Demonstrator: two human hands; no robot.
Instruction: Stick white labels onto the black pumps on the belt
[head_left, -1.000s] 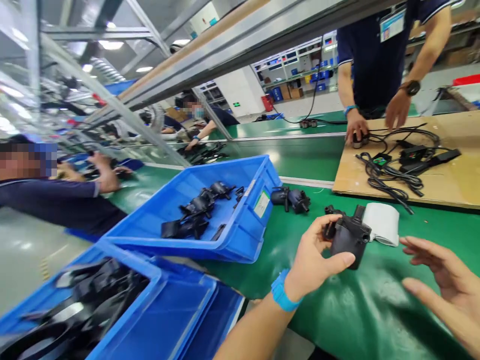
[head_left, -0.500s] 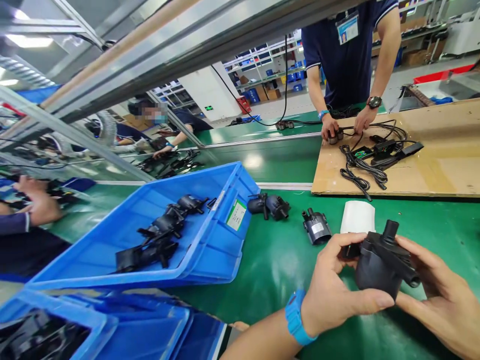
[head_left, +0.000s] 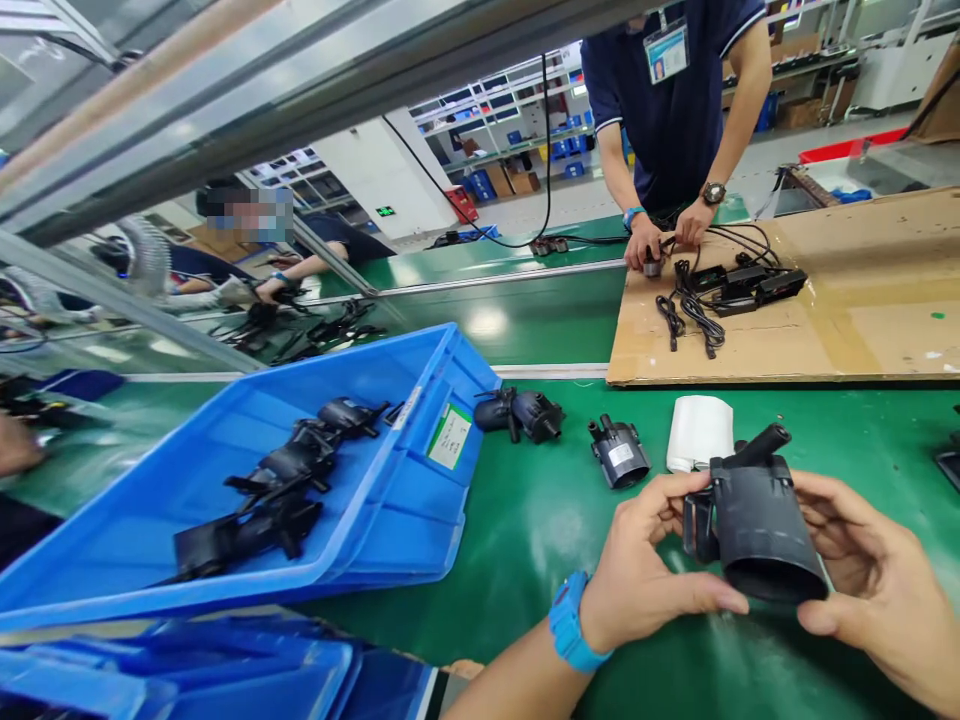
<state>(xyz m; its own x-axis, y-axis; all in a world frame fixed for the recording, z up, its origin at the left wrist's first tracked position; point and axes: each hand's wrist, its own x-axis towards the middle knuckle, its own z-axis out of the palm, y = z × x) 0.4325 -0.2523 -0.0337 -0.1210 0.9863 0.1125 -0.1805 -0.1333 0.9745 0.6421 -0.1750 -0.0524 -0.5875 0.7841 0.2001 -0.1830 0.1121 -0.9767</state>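
While a black housing (head_left: pixel 761 515), already lifted, is being gripped by the left hand (head_left: pixel 645 560) and right hand (head_left: pixel 862 570) right of the blue bin (head_left: pixel 420 530), its handling is seemingly being left incomplete. Nearer the bin, 1 labelled part (head_left: pixel 619 455) is being left unheld; likewise 2 dark parts (head_left: pixel 537 416) beside the bin and black pieces (head_left: pixel 292 455) inside.

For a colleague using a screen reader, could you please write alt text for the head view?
The left hand and right hand hold a black cylindrical part, open end tilted downward, over a green workbench. A blue bin of black components sits to the left; opposite, a co-worker handles cables on cardboard.
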